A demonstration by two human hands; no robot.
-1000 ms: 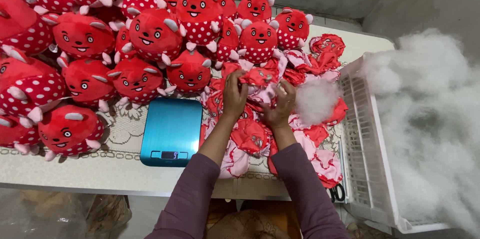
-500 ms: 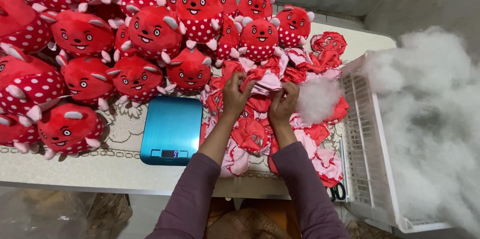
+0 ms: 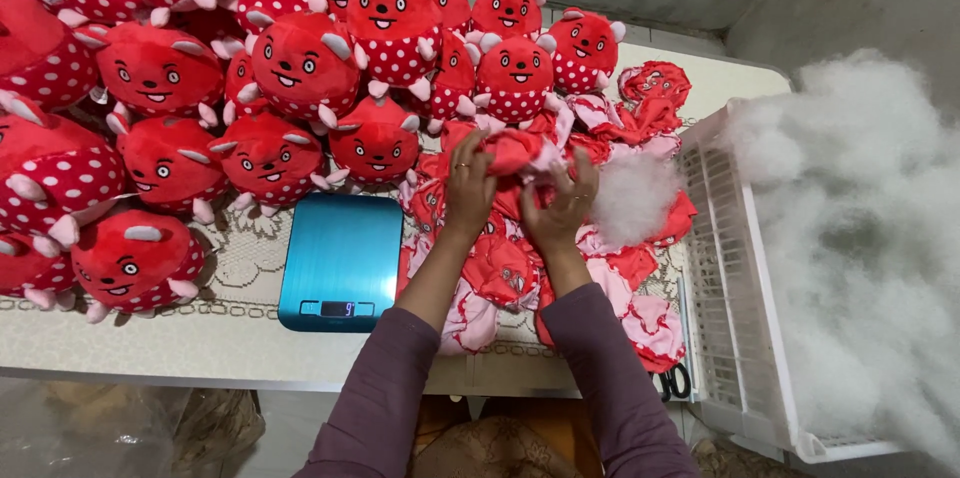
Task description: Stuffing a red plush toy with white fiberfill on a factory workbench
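Both hands, left hand and right hand, fingers clamped on unstuffed toy skin at frame centre, holding it open beside stuffing clump.

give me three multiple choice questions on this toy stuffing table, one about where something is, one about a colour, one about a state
1. Where does the flat rectangular kitchen scale lie?
A. inside the white plastic crate
B. on the table, just left of the person's left forearm
C. on top of the stuffed toys

2. What colour is the scale's top?
A. blue
B. yellow
C. black

3. What state is the red fabric toy skin held between the left hand and right hand?
A. fully stuffed and round
B. limp and crumpled
C. folded flat on the scale

Answers:
1 B, it sits on the lace-covered table beside that forearm.
2 A, its surface is shiny blue.
3 B, it sags, unlike the plump red stuffed toys nearby.
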